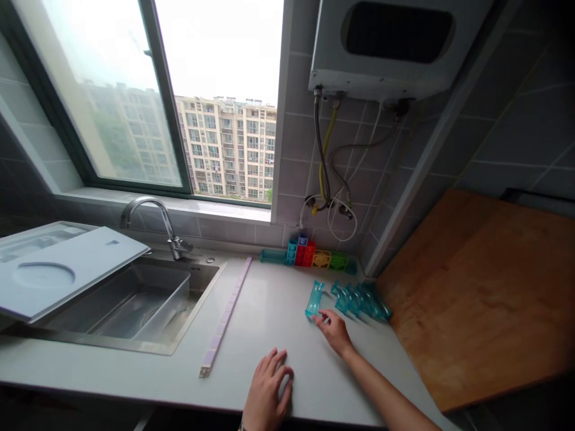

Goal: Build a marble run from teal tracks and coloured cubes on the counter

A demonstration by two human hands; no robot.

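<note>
My right hand (335, 332) is at the near end of a translucent teal plastic piece (315, 298), with thumb and forefinger closed on its corner. The piece is long with wider ends and lies on the white countertop (265, 305). Just to its right, several similar teal pieces (359, 299) lie side by side, somewhat blurred. My left hand (268, 389) rests near the counter's front edge, fingers spread and slightly bent, holding nothing. Along the back wall stands a row of coloured plastic pieces, among them a red block (305, 254), a yellow one (321, 258) and a green one (338, 261).
A pale purple strip (229, 311) lies across the counter, left of my hands. Further left is a steel sink (173, 344) with a clear bin (166, 305), a faucet (168, 224) and a white board (85, 269). A wooden board (485, 293) leans at the right.
</note>
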